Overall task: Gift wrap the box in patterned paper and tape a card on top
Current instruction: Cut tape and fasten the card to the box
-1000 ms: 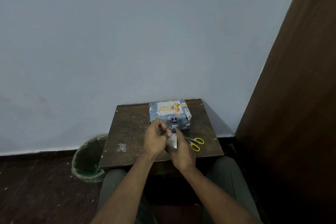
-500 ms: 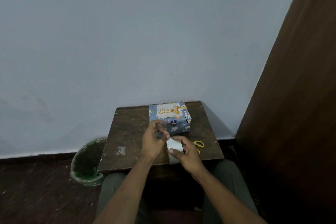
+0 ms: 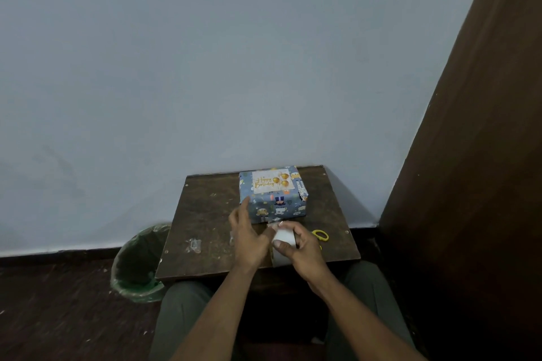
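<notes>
A small, scuffed dark wooden bench carries a gift-wrapped box at its far edge, yellow-handled scissors near the right, and crumpled clear scraps left.

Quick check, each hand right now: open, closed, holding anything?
Left hand: open, fingers loosely spread, holding nothing visible.
Right hand: closed on the white tape roll.

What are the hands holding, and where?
The right hand grips the white tape roll around its outer side. The left hand looks open, holding nothing visible.
</notes>
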